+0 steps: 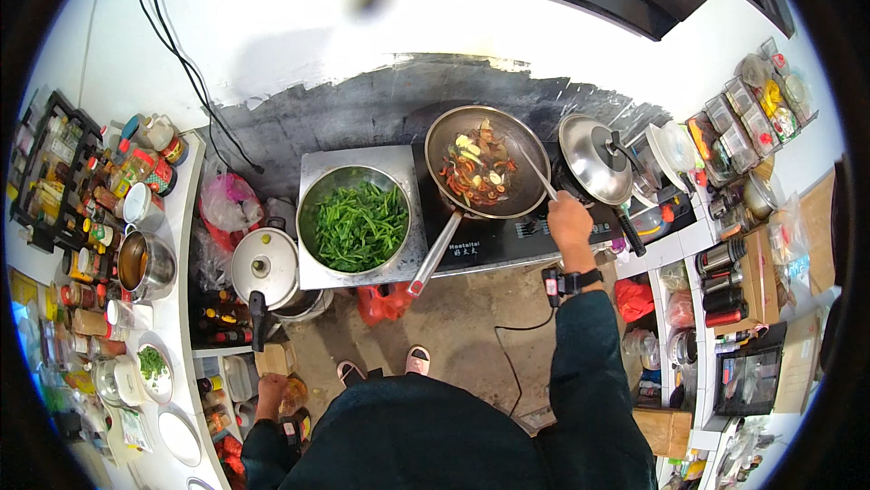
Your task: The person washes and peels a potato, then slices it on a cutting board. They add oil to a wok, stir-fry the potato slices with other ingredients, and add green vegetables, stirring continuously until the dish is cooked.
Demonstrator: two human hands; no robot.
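My right hand (571, 221) grips the light handle of a cooking utensil (539, 172), which reaches over the rim into a steel wok (533, 129). Its working end is hard to make out. Inside the wok lies a mix of sliced food (479, 167), with red, brown and pale yellow pieces. The wok sits tilted on a black cooktop (489, 245), its long metal handle (438, 252) pointing towards me. Low beside my body hangs my left hand (272, 391), fingers curled and nothing visible in them. Left of the wok, a steel bowl (304, 242) contains chopped green vegetables (360, 228).
A lidded pan (590, 160) stands right of the wok. At left are a pressure cooker (262, 265) and a white counter (178, 245) crowded with jars, a small steel pot (158, 272) and a plate of chopped greens (163, 388). A black cable (518, 361) hangs from my right wrist.
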